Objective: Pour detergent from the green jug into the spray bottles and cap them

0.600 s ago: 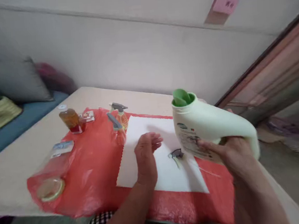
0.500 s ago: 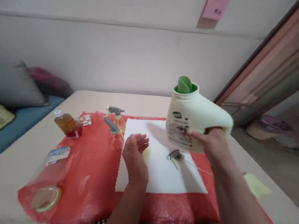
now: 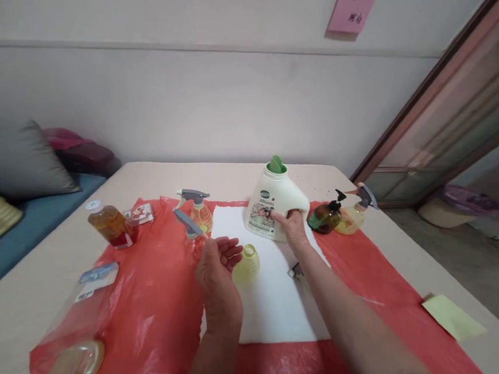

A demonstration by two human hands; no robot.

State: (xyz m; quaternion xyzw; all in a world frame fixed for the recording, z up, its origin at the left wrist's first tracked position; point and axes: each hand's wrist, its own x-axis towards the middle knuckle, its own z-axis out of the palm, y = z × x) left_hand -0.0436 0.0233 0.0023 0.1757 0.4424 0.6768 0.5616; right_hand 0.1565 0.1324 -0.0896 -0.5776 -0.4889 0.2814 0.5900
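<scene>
My right hand (image 3: 293,224) is wrapped round the handle of a large cream detergent jug (image 3: 268,203) with a green spout in its mouth. The jug is upright over the far part of a white sheet (image 3: 277,323). Palm turned inward, my left hand (image 3: 219,276) is open with nothing in it. Just right of its fingers stands a small yellow bottle (image 3: 247,265) without a top. A grey spray head (image 3: 296,271) lies on the sheet, partly hidden by my right forearm. Two spray bottles, a near one (image 3: 194,243) and a far one (image 3: 200,211), stand behind my left hand.
Red plastic (image 3: 157,332) covers much of the table. At the left are a bottle of amber liquid (image 3: 112,224), a packet (image 3: 98,275) and a round lid (image 3: 80,364). A dark pump bottle (image 3: 325,218), a yellow spray bottle (image 3: 350,218) and a yellow note (image 3: 453,315) are at the right.
My right hand has moved the jug away from me and left, down to the sheet's far part. The yellow bottle and the bottles at the right now show. My left hand stays open.
</scene>
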